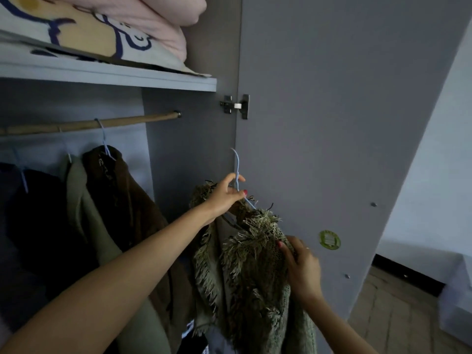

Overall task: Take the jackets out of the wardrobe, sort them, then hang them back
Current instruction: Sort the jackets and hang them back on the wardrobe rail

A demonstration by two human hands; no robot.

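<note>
Jackets: a shaggy green fringed jacket (251, 254) hung on a pale blue wire hanger (237, 175), pinched by the left hand (224, 198); the right hand (301, 267) gripped its shoulder beside the grey wardrobe door (344, 123). A brown jacket (122, 200) hung on the wooden rail (84, 125).

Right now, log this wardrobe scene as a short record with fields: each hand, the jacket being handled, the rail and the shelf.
left hand: left hand pinches the neck of the pale blue wire hanger
right hand: right hand grips the shaggy olive fringed jacket at its shoulder
jacket state: on the hanger, off the rail, held before the open grey door
rail: wooden rail carries a brown jacket and others beside it
shelf: folded pink bedding
</note>
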